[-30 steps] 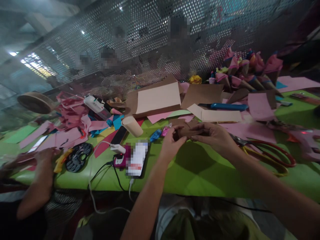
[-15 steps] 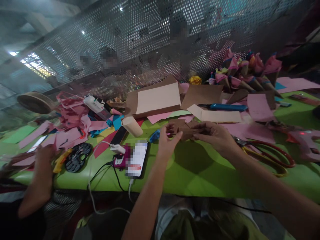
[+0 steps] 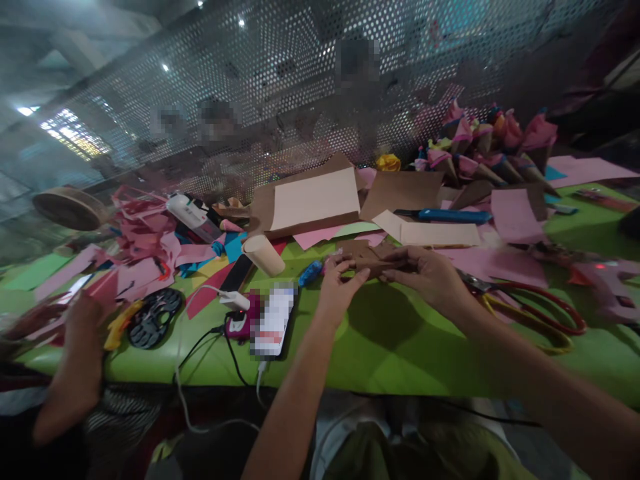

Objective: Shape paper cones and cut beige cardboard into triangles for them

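— Brown paper piece (image 3: pixel 374 262) front and centre, held low over the green bench (image 3: pixel 395 353), right between both hands!

— Who's got which end?

— Left hand (image 3: pixel 340 288) takes the left end, with its fingers (image 3: pixel 350 270) curled in and thumb and fingertips closed on the paper. Right hand (image 3: pixel 431 277) covers the right end, its fingers bent down over the paper and closed on it too.

— What's lying close by?

— Red-handled scissors (image 3: pixel 535 317) sit on the bench just beside the right wrist. Over by the left forearm a phone (image 3: pixel 274 321) lies flat with a cable plugged into it. There's a small blue thing (image 3: pixel 310 273) near the left hand, too blurred to name.

— And further back?

— A cream paper tube (image 3: pixel 264 255) lies on its side. Behind it is a brown card sheet (image 3: pixel 315 200) with a cream face. A blue-handled cutter (image 3: pixel 447 215) rests on pale paper. A cluster of paper cones (image 3: pixel 493 143) stuffed with pink stands far right, against the perforated metal screen (image 3: pixel 300 87).

— Anyone else at the bench?

— Another person's hand (image 3: pixel 83 327) is at the far left edge, near a heap of pink paper scraps (image 3: pixel 145 233). I cannot tell whether it holds anything.
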Demonstrator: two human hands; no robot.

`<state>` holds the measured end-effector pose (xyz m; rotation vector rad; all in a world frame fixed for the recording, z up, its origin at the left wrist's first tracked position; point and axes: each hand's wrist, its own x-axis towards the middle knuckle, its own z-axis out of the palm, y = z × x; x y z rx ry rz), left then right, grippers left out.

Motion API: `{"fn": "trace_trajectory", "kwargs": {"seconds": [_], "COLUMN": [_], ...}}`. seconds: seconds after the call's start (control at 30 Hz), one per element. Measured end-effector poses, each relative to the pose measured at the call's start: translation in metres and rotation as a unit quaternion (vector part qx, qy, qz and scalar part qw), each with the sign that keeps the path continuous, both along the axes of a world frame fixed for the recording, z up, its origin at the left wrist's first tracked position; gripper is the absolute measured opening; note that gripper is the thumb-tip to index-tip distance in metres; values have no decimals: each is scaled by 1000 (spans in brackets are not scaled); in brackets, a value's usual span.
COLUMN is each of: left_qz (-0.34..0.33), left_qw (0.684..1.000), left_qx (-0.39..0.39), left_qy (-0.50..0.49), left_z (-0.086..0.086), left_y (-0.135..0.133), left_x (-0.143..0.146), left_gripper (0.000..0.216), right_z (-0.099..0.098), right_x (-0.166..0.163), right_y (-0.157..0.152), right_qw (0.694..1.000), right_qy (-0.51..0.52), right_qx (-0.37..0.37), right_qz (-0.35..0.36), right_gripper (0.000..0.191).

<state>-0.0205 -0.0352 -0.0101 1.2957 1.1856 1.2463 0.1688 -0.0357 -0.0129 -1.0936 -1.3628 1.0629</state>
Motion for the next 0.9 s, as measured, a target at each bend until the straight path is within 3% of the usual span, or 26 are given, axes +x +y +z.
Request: {"fn": "trace_trajectory", "kwargs": {"seconds": [0.17, 0.33, 0.53, 0.7, 0.9], "left_qz": [-50, -48, -55, -35, -27], "left_qw": [998, 997, 995, 995, 992], "left_qx": [-2, 13, -7, 15, -25], "left_qy": [-45, -66, -83, -94, -124], "left_z": [3, 0, -2, 1, -2], "left_y": [0, 2, 3, 2, 2], "left_x": [5, 7, 7, 9, 11], "left_gripper": [18, 14, 22, 15, 24], "right_z": [-3, -3, 2, 0, 3], "right_x": [-2, -3, -3, -3, -4], "right_y": [1, 0, -2, -1, -2], "right_qw": [1000, 999, 999, 998, 996], "right_qy": [-5, 7, 14, 21, 42], "right_qx": [-5, -30, -29, -52, -61], "right_qz": [-2, 14, 31, 26, 46], "right_gripper": [38, 43, 39, 42, 46]}}
